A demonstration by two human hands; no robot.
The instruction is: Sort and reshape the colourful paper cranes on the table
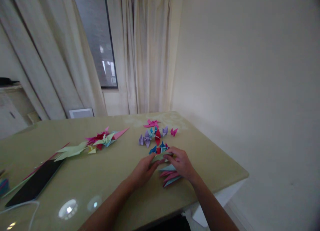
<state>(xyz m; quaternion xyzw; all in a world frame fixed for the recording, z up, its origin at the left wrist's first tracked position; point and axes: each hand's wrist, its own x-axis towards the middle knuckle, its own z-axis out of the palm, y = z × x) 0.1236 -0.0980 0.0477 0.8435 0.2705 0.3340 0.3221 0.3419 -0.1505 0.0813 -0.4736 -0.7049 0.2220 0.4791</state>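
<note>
A pale green piece of folded paper [160,156] is pinched between my two hands, just above the table. My left hand [143,168] has its fingers closed on the paper's left end. At the other end, my right hand [180,160] grips it between thumb and fingers. Below my right hand lies a small stack of folded pink and light blue papers [171,175], partly covered by the hand. Right behind the held paper sit small blue and red paper pieces [159,147]. Beyond them are purple, blue and red folded-paper figures [147,137].
Pink folded papers [151,123] and a small pink figure [174,132] lie farther back. Left of centre is a pile of red, pink and green origami [105,137]. A black tablet-like slab [36,182] and a white cable [37,204] lie at left. The wall [250,91] borders the table's right side.
</note>
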